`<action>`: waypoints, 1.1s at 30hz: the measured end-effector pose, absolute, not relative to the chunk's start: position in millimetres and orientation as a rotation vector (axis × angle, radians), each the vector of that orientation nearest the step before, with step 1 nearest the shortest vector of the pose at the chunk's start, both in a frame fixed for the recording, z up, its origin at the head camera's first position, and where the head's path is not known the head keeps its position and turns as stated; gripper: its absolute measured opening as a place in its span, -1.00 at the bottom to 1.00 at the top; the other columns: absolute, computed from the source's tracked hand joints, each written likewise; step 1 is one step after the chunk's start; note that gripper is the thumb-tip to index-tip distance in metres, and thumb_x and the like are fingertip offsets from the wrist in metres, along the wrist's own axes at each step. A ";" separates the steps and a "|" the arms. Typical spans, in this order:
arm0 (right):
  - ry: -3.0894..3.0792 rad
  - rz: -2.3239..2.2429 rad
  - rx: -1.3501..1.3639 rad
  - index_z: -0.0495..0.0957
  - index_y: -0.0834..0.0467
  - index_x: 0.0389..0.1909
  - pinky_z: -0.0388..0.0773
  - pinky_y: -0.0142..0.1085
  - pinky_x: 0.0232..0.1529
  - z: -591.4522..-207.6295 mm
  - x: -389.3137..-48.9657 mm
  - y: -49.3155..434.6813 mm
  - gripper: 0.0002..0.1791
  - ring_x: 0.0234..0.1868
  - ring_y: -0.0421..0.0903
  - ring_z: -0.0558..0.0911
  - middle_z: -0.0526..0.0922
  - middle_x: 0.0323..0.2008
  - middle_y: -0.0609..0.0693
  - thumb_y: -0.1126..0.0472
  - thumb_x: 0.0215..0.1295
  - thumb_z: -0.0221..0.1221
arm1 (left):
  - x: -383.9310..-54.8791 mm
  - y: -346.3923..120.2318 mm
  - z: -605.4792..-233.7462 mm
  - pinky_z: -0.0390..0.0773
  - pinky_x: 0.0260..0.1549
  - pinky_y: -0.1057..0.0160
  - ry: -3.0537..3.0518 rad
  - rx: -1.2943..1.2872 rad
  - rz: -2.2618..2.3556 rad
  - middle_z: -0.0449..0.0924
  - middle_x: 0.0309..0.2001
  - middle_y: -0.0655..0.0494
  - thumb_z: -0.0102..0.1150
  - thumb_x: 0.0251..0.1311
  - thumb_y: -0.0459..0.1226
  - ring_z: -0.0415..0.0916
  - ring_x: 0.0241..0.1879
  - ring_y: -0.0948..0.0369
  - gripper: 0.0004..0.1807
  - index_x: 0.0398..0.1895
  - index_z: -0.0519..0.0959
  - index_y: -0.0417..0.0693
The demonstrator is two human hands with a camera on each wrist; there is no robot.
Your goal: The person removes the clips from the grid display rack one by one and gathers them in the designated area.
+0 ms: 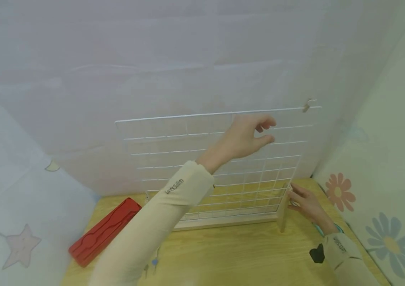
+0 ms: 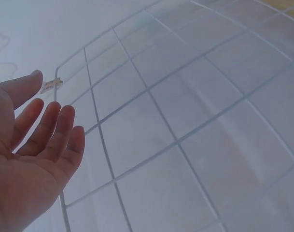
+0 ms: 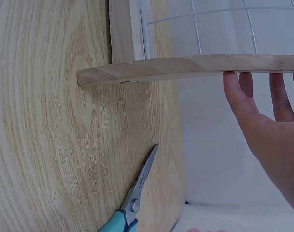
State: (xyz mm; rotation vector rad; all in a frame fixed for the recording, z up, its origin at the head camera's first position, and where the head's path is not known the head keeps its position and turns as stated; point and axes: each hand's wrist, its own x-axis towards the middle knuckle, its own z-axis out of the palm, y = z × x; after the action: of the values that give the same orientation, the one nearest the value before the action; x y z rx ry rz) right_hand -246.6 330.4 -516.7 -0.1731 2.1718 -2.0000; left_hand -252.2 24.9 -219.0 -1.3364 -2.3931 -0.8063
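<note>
A white wire grid (image 1: 188, 151) stands upright in a wooden base (image 1: 223, 222) on the table. My left hand (image 1: 247, 135) is raised at the grid's upper part, its fingers loosely bent around nothing. In the left wrist view, that hand (image 2: 40, 150) is beside the grid's edge, near a small wooden clip (image 2: 52, 84) on the wire. The same clip (image 1: 306, 106) sits at the top right corner in the head view. Lower right, my right hand (image 1: 307, 204) touches the wooden side piece (image 3: 185, 66) of the stand with its fingertips; the fingers (image 3: 241, 94) are fairly straight.
A red tray (image 1: 105, 232) with shaped hollows lies at the table's left. Scissors (image 3: 133, 200) with teal handles lie near the right hand. A black object (image 1: 317, 254) is by the right sleeve. Small trinkets (image 1: 154, 262) partly show beside the left sleeve. Patterned cloth walls enclose the table.
</note>
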 end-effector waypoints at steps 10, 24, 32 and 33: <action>2.168 -2.002 -0.172 -0.30 0.23 0.50 0.46 -0.06 0.13 -516.0 -246.2 331.9 -0.17 0.25 0.01 0.34 -0.24 0.46 0.36 0.05 0.49 -0.02 | -255.4 53.6 -178.3 0.39 -0.10 0.52 -2.358 -1.305 -0.684 0.61 -0.02 0.09 0.19 0.29 -0.21 0.52 -0.07 0.24 -0.72 0.00 0.56 -0.14; 2.107 -2.051 -0.160 -0.37 0.25 0.48 0.45 -0.05 0.14 -513.9 -243.6 330.0 -0.16 0.38 0.43 -0.11 -0.42 0.44 0.39 0.09 0.49 -0.02 | -263.0 100.0 -159.3 0.31 0.06 0.52 -2.661 -1.186 -0.549 0.48 0.18 0.16 0.05 0.37 -0.06 0.40 0.14 0.31 -0.56 0.23 0.42 -0.04; 2.149 -2.029 -0.154 -0.32 0.25 0.49 0.39 0.03 0.18 -513.4 -244.3 326.7 -0.17 0.38 0.38 -0.02 -0.32 0.45 0.38 0.06 0.49 -0.02 | -269.2 107.3 -161.5 0.27 -0.39 0.46 -2.611 -1.241 -0.545 0.55 -0.25 0.13 0.04 0.39 -0.13 0.29 -0.41 0.34 -0.75 -0.12 0.55 -0.13; 2.147 -2.027 -0.164 -0.33 0.25 0.49 0.40 0.02 0.17 -513.5 -244.7 326.6 -0.17 0.38 0.39 -0.02 -0.32 0.45 0.40 0.06 0.49 -0.02 | -269.5 107.8 -161.6 0.28 -0.38 0.46 -2.608 -1.238 -0.547 0.54 -0.25 0.14 0.04 0.39 -0.13 0.29 -0.40 0.34 -0.75 -0.13 0.54 -0.14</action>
State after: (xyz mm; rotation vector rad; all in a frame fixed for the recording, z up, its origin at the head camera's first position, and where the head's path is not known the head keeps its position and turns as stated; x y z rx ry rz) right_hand -244.7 326.6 -513.5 -0.1638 2.1474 -2.0271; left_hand -269.5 107.8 -161.6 -1.2385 -2.6082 -0.5465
